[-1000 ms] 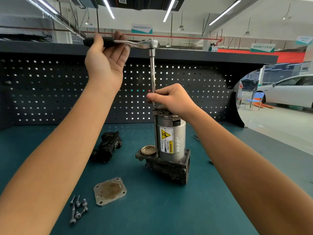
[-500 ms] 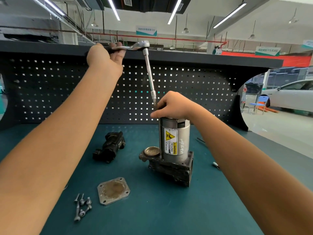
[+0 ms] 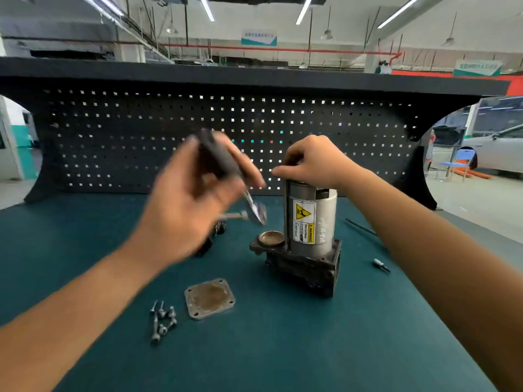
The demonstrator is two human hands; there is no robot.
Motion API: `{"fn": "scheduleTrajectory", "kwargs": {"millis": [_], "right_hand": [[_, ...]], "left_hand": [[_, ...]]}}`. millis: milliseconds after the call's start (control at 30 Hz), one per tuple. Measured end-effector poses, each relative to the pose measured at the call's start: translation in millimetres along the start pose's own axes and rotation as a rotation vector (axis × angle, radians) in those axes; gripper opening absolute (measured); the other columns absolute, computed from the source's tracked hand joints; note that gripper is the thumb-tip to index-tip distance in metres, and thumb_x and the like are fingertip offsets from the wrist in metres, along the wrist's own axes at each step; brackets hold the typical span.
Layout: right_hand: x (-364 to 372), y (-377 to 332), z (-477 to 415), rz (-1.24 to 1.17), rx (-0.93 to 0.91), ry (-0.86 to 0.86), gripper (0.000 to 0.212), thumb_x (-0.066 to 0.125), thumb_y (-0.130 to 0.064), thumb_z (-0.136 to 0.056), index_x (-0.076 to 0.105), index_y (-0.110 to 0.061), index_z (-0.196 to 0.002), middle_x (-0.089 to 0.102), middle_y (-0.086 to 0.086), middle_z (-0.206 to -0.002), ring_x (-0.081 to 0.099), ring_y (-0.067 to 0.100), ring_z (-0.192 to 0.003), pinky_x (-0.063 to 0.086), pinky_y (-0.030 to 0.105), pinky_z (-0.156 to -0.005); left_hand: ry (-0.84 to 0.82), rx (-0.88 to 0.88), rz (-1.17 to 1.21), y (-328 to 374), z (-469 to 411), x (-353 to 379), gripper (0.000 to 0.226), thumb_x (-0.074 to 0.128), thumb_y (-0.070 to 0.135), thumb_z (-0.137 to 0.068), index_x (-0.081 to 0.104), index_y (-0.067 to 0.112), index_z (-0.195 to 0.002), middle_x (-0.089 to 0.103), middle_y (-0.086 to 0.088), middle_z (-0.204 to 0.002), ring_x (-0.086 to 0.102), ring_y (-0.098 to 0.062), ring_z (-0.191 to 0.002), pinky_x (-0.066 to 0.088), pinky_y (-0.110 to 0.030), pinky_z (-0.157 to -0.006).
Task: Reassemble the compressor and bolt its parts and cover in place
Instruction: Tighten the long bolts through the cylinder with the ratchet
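Bolts [image 3: 162, 323] and the cover plate [image 3: 209, 298] lie nearest on the surface [image 3: 311, 349], ready to go on. The left hand [image 3: 195, 199] grips a blurry ratchet wrench [image 3: 226, 171]. Farther back, the right hand [image 3: 314, 162] holds the top of the upright compressor [image 3: 308, 236], likely steadying it.

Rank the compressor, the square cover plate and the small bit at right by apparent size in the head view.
compressor, largest
square cover plate, nearer the camera yet clearly smaller
small bit, smallest

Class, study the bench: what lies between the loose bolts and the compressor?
The head view shows the square cover plate lying flat between the loose bolts and the compressor.
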State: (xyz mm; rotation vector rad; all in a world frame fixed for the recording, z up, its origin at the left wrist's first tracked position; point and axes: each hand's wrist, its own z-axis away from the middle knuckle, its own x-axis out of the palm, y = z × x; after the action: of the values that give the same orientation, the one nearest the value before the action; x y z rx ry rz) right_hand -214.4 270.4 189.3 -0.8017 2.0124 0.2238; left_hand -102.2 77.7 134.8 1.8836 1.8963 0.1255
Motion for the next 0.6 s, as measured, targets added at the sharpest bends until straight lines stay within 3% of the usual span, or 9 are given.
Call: {"fn": "scheduleTrajectory", "kwargs": {"millis": [100, 167, 233, 333, 400, 433, 533, 600], "right_hand": [[4.9, 4.5, 6.3, 0.148, -0.017, 0.092, 0.041, 0.054, -0.051, -0.088, 0.071, -0.013, -0.085, 0.068, -0.001, -0.082, 0.059, 0.019, -0.084, 0.032, 0.040, -0.103], [8.8, 7.9, 12.3, 0.115, -0.009, 0.119, 0.049, 0.047, -0.047, -0.093, 0.071, -0.004, -0.090, 0.070, 0.012, -0.088, 0.062, 0.026, -0.086, 0.035, 0.043, -0.103], [12.1, 11.1, 19.6, 0.040, -0.034, 0.140, 0.046, 0.046, -0.042, -0.096, 0.071, -0.003, -0.095, 0.070, 0.013, -0.098, 0.062, 0.026, -0.094, 0.035, 0.045, -0.104], [16.8, 16.9, 28.6, 0.111, -0.074, 0.161, 0.040, 0.052, -0.043, -0.092, 0.069, -0.013, -0.112, 0.063, 0.000, -0.120, 0.050, 0.019, -0.119, 0.007, 0.056, -0.113], [22.0, 21.6, 34.5, 0.217, -0.072, 0.216, 0.058, 0.061, -0.053, -0.083, 0.056, -0.020, -0.130, 0.050, -0.003, -0.137, 0.037, 0.016, -0.132, -0.003, 0.060, -0.111], [26.1, 23.2, 37.8, 0.195, -0.043, 0.274, 0.071, 0.066, -0.055, -0.078, 0.047, -0.022, -0.137, 0.041, -0.002, -0.144, 0.031, 0.017, -0.137, -0.004, 0.061, -0.110], [38.3, 20.0, 46.6, -0.109, 0.140, 0.476, 0.102, 0.076, -0.054, -0.067, 0.023, -0.022, -0.148, 0.019, 0.002, -0.155, 0.018, 0.020, -0.142, 0.006, 0.059, -0.113], [48.2, 18.7, 50.2, -0.323, 0.240, 0.523, 0.113, 0.079, -0.052, -0.064, 0.012, -0.021, -0.150, 0.011, 0.003, -0.156, 0.013, 0.018, -0.143, 0.014, 0.051, -0.116]], "left_hand": [[-0.338, 0.092, -0.113, -3.8, 47.0, 36.5, 0.034, 0.063, 0.017, -0.088, 0.049, 0.035, -0.114, 0.061, -0.001, -0.108, 0.065, -0.031, -0.098, 0.053, -0.045, -0.084], [-0.496, 0.194, -0.140, -11.8, 74.6, 56.2, 0.036, 0.060, 0.004, -0.088, 0.045, 0.021, -0.117, 0.057, -0.002, -0.118, 0.060, -0.021, -0.113, 0.052, -0.036, -0.092], [-0.537, 0.225, -0.119, -19.0, 92.7, 68.9, 0.029, 0.057, 0.004, -0.091, 0.044, 0.016, -0.115, 0.055, -0.002, -0.122, 0.056, -0.015, -0.120, 0.050, -0.032, -0.095], [-0.624, 0.277, -0.230, -29.0, 104.6, 79.3, 0.017, 0.046, 0.010, -0.097, 0.043, 0.018, -0.113, 0.058, 0.002, -0.123, 0.052, -0.009, -0.121, 0.042, -0.027, -0.104], [-0.684, 0.392, -0.436, -38.7, 107.7, 84.6, 0.012, 0.037, 0.013, -0.101, 0.044, 0.017, -0.109, 0.065, 0.005, -0.119, 0.050, -0.006, -0.120, 0.032, -0.023, -0.110], [-0.709, 0.383, -0.498, -42.5, 107.8, 85.3, 0.012, 0.043, 0.012, -0.099, 0.044, 0.019, -0.108, 0.066, 0.007, -0.117, 0.050, -0.004, -0.120, 0.034, -0.024, -0.109], [-0.769, 0.199, -0.532, -47.0, 98.9, 77.5, 0.043, 0.072, 0.004, -0.075, 0.052, 0.022, -0.109, 0.065, 0.007, -0.119, 0.056, -0.006, -0.116, 0.044, -0.033, -0.102], [-0.931, 0.087, -0.608, -48.0, 89.2, 69.2, 0.042, 0.067, 0.002, -0.077, 0.059, 0.018, -0.115, 0.057, 0.005, -0.131, 0.050, -0.007, -0.124, 0.031, -0.037, -0.110]]}}
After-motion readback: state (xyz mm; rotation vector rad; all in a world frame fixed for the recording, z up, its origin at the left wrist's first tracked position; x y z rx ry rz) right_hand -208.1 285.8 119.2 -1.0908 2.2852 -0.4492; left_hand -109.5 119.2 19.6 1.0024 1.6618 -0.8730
